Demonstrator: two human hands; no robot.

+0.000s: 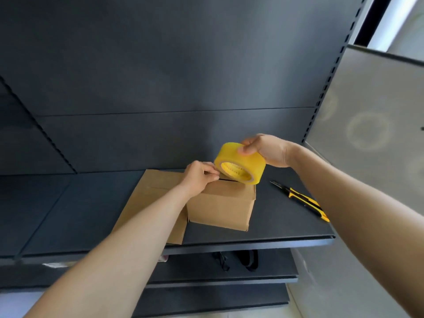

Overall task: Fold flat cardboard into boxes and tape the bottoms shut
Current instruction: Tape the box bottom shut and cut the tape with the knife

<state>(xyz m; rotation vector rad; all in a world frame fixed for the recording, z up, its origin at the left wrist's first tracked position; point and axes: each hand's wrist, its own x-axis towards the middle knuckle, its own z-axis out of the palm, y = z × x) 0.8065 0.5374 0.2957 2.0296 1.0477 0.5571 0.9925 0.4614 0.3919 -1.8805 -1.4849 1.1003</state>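
Observation:
A small folded cardboard box point(221, 206) stands on the dark shelf point(275, 235). My right hand point(266, 150) grips a yellow roll of tape point(241, 165) from above, holding it just over the box's far top edge. My left hand point(202, 176) has its fingers curled at the roll's left rim, pinching at the tape's end above the box. Under and behind the box lies flat cardboard point(149, 198), partly hidden by my left forearm.
A yellow and black utility knife point(302, 199) lies on the shelf to the right of the box. A dark back panel rises behind, and a grey side panel point(367, 125) stands at the right. Lower shelves hold dark items point(247, 260).

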